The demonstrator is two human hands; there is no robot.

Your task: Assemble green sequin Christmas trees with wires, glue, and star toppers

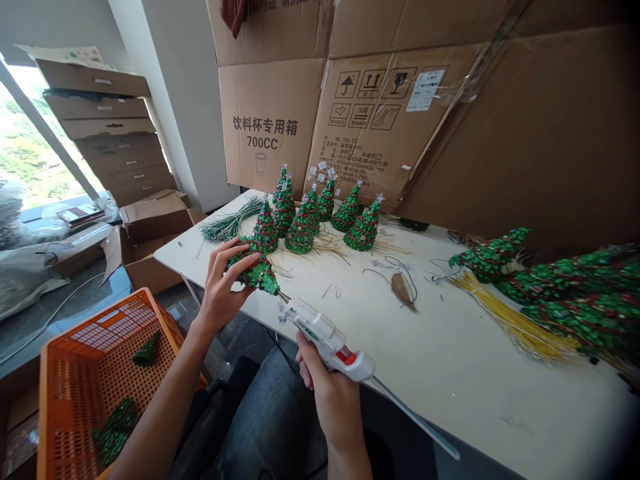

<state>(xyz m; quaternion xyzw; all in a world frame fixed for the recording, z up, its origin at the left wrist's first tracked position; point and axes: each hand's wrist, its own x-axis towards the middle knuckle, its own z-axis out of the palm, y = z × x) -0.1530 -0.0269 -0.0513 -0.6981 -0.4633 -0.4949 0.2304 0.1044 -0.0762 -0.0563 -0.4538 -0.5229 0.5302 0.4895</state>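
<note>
My left hand (224,283) is closed around a small green tinsel Christmas tree (261,275), which is tilted at the table's front edge. In my right hand (325,383) is a white hot glue gun (320,330) with a red part near its back and a long glue stick (417,417) sticking out behind. The gun's metal nozzle meets the tip of the held tree; whether they touch I cannot tell. A clear star-like piece (283,312) shows just under the nozzle. Several finished-looking trees (301,230) with red garland and star tops stand upright beyond my left hand.
Green wires (233,221) lie at the table's back left. On the right are a bundle of yellow wires (505,313) and more trees (575,287) lying down. An orange basket (53,373) at lower left holds green pieces. Cardboard boxes (273,100) wall off the back.
</note>
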